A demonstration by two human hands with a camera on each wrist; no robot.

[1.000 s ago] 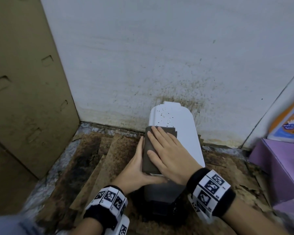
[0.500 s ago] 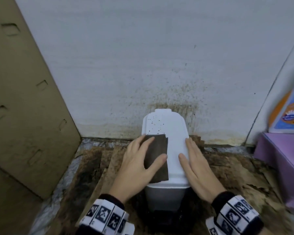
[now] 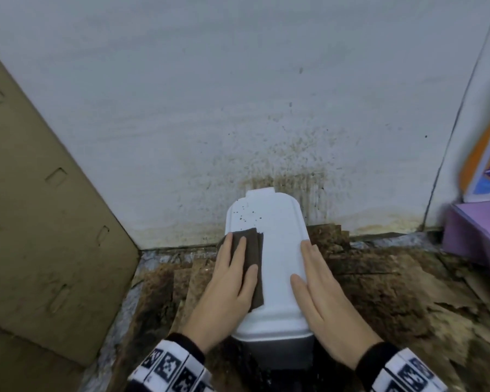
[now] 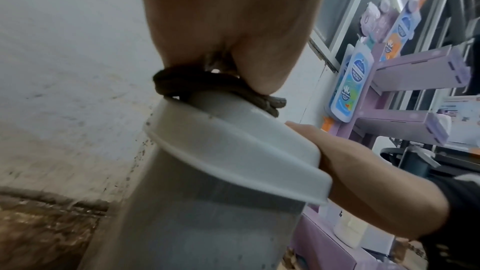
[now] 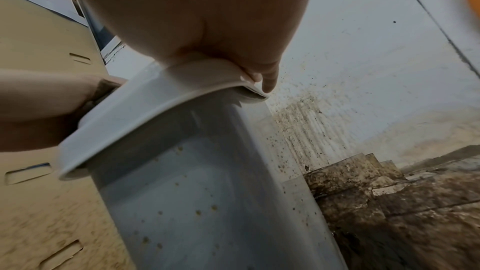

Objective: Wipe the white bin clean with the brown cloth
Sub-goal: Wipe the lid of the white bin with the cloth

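Observation:
The white bin (image 3: pixel 277 250) stands against the stained wall, its lid closed, with dark specks on the lid's far left part. A folded brown cloth (image 3: pixel 253 261) lies on the left side of the lid. My left hand (image 3: pixel 232 281) presses flat on the cloth with straight fingers. My right hand (image 3: pixel 320 287) rests flat along the lid's right edge and holds nothing. In the left wrist view the cloth (image 4: pixel 197 85) is squeezed between palm and lid (image 4: pixel 233 147). The right wrist view shows the bin's speckled side (image 5: pixel 207 202).
A cardboard panel (image 3: pixel 40 222) leans at the left. Dirty, torn cardboard sheets (image 3: pixel 393 292) cover the floor around the bin. A purple shelf unit (image 3: pixel 481 236) with bottles (image 4: pixel 350 85) stands at the right. The wall (image 3: pixel 238 94) behind is spattered brown.
My right hand left the cloth and moved to the lid's right edge. My left hand took over the cloth and now presses it on the lid's left side.

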